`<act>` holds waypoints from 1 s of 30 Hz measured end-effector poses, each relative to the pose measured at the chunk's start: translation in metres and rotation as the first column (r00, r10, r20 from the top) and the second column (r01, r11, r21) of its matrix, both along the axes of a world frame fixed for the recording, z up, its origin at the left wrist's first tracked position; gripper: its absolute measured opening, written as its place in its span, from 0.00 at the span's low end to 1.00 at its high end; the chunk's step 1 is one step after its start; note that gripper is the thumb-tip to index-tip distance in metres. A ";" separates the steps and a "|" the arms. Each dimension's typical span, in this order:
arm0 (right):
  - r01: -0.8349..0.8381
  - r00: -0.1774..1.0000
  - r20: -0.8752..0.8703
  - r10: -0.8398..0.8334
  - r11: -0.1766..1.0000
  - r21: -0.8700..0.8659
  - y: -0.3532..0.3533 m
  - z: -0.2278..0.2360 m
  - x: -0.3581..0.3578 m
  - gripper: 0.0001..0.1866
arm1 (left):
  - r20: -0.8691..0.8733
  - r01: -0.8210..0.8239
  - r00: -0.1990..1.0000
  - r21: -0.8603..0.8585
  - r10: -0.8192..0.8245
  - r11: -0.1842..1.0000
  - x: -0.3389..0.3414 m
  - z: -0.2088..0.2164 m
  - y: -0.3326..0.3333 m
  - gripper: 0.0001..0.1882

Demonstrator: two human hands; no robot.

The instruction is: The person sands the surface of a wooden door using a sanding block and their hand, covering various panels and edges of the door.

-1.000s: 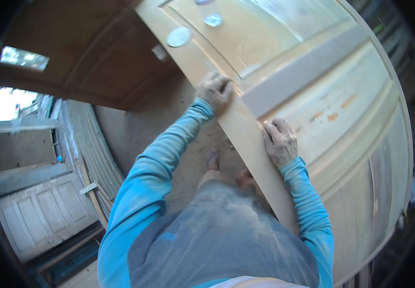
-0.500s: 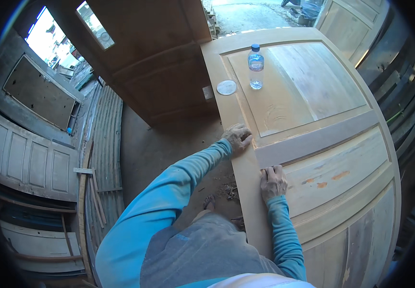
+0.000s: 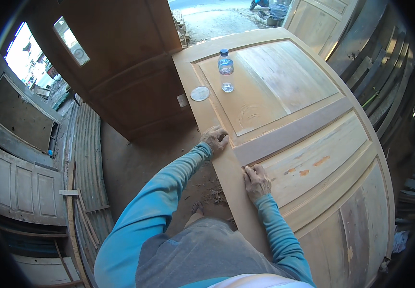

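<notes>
A pale wooden panel door [image 3: 284, 140] lies flat before me. My left hand [image 3: 215, 140] rests on its left edge strip, fingers curled under; whatever they may hold is hidden. Nearer to me and to the right, my right hand [image 3: 257, 182] is closed, its fingertips pressed into the corner of a panel beside the wide crossrail. Something small may be pinched there, but I cannot make it out. Orange-brown filler patches [image 3: 304, 173] mark the panel just right of that hand.
Toward the far end of the door stand a clear water bottle [image 3: 226, 72] with a blue cap and a round whitish disc [image 3: 200, 93]. A dark brown door [image 3: 135, 72] stands upright at the left. Boards [image 3: 385, 72] are stacked at the right; corrugated sheeting [image 3: 88, 153] leans at the left.
The whole view has shifted, so the door and bottle appear further left. My right fingers have changed their bend slightly at the panel corner; my left hand stays on the edge strip.
</notes>
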State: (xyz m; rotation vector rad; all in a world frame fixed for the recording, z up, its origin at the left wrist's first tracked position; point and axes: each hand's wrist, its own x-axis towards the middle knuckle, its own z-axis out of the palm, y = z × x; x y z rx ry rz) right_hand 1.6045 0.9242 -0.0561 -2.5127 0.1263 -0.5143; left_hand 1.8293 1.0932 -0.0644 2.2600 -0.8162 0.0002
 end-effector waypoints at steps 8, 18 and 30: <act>0.004 0.998 -0.070 -0.006 1.000 -0.015 -0.009 0.008 -0.070 0.11 | -0.002 -0.014 1.000 0.011 0.014 1.000 -0.003 -0.003 0.000 0.09; 0.053 0.997 -0.064 -0.053 0.999 -0.003 -0.009 0.009 -0.098 0.11 | 0.035 -0.004 0.999 0.019 0.003 1.000 0.000 -0.012 0.002 0.08; -0.020 0.997 -0.073 0.018 0.999 -0.028 -0.005 0.008 -0.071 0.07 | 0.055 -0.020 0.998 -0.013 0.020 1.000 0.004 -0.014 0.007 0.08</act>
